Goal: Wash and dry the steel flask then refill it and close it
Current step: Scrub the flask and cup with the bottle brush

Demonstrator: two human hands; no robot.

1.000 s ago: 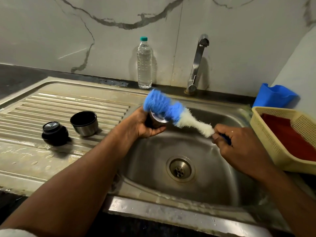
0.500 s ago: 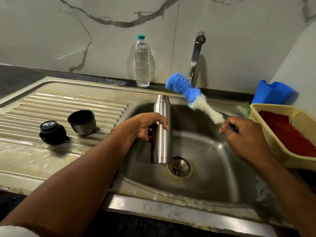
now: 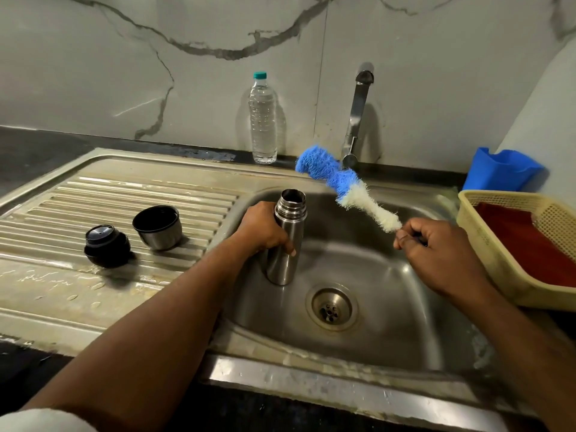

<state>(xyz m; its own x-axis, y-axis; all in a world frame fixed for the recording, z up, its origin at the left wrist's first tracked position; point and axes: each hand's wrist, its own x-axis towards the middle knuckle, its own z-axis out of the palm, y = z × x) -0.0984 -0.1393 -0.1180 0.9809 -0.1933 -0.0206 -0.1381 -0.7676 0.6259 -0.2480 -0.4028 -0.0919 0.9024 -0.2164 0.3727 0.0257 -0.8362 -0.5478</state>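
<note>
While our left hand (image 3: 265, 227) grips the open cylindrical steel flask (image 3: 285, 236) upright over the steel sink (image 3: 389, 285), its cap is off. Our right hand (image 3: 433, 244) pinches the blue-and-white bristle bottle brush (image 3: 346, 188).

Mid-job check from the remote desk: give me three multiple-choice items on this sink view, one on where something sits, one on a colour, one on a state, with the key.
1. Where does the flask's cup stand?
A. on the draining board
B. in the yellow basket
C. under the tap

2. What colour is the water bottle's cap?
A. red
B. teal
C. black

3. How is the steel flask right now?
A. capped, lying flat
B. open, held upright
C. open, brush inside

Key:
1 A: it sits on the ribbed draining board beside the black stopper.
2 B: the cap shows teal against the wall.
3 B: the left hand grips the flask over the sink, mouth uncovered, while the right hand holds the bottle brush clear of it.
</note>
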